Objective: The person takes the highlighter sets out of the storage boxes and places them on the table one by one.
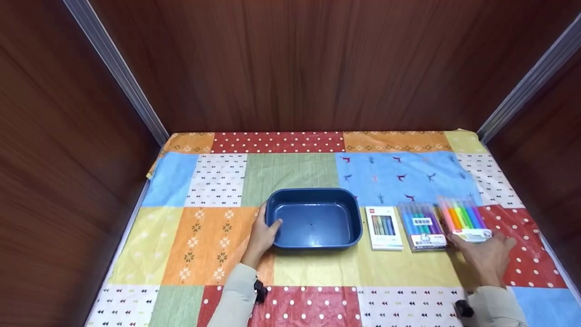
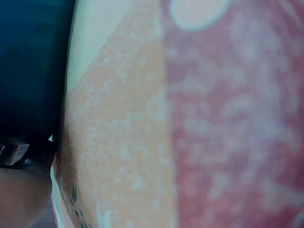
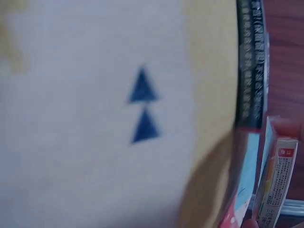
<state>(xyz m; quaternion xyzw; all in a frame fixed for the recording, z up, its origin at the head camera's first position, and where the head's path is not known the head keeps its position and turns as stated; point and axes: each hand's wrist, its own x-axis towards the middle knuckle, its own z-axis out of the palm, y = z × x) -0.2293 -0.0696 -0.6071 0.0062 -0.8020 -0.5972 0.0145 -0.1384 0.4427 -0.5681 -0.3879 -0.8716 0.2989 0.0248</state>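
Note:
A dark blue plastic bin (image 1: 313,222) stands on the tablecloth, nothing inside it. My left hand (image 1: 263,234) grips its left wall, thumb over the rim and fingers along the outside. At the right, my right hand (image 1: 488,259) holds a clear pack of colourful highlighters (image 1: 465,217) by its lower end. The right wrist view shows this pack (image 3: 278,183) tilted up, with tablecloth visible beneath. Just left of it lies a pack of blue and purple markers (image 1: 422,227). A flat white box of pens (image 1: 384,228) lies between that pack and the bin.
A patchwork tablecloth (image 1: 218,254) covers the table. Brown wood-grain panels (image 1: 290,68) rise at the back and both sides, with metal strips (image 1: 122,68) at the corners. Black wrist cameras (image 1: 260,291) are strapped over the light sleeves (image 1: 236,295).

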